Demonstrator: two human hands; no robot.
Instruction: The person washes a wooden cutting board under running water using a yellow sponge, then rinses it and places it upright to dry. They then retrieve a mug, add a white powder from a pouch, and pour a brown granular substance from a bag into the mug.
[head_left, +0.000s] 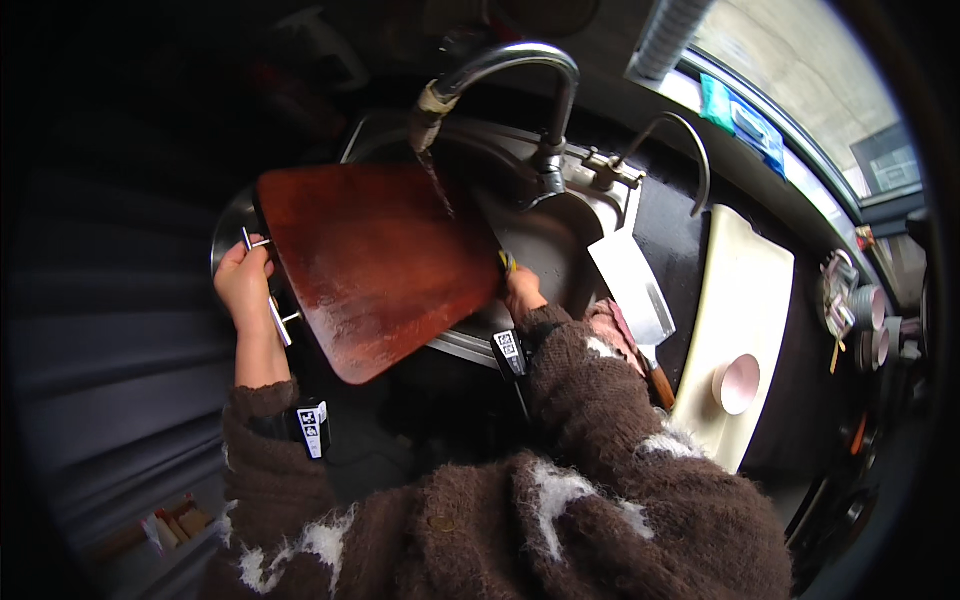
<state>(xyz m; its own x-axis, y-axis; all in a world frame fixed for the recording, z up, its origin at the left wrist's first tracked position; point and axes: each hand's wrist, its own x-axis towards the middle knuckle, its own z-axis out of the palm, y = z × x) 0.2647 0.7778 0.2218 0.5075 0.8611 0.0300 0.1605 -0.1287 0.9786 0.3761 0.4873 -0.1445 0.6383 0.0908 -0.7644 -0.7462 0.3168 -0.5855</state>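
A reddish-brown wooden cutting board (382, 262) is held tilted over the stainless steel sink (551, 240). My left hand (244, 281) is closed around the metal bar handle (281, 322) on the board's left edge. At its right edge, my right hand (523, 291) grips a small yellow and dark piece, apparently a sponge (507, 261), mostly hidden by the fingers and the board. From the curved chrome faucet (517, 52), a thin stream of water (435, 180) falls onto the board's upper part. Its lower left corner looks wet and whitish.
A cleaver (634, 285) lies right of the sink, by a pink cloth (611, 322). Farther right, a pale cutting board (750, 285) carries a pink bowl (736, 384). A slim second tap (686, 124) stands behind. Round metal (229, 221) shows behind my left hand. Cups (868, 307) stand far right.
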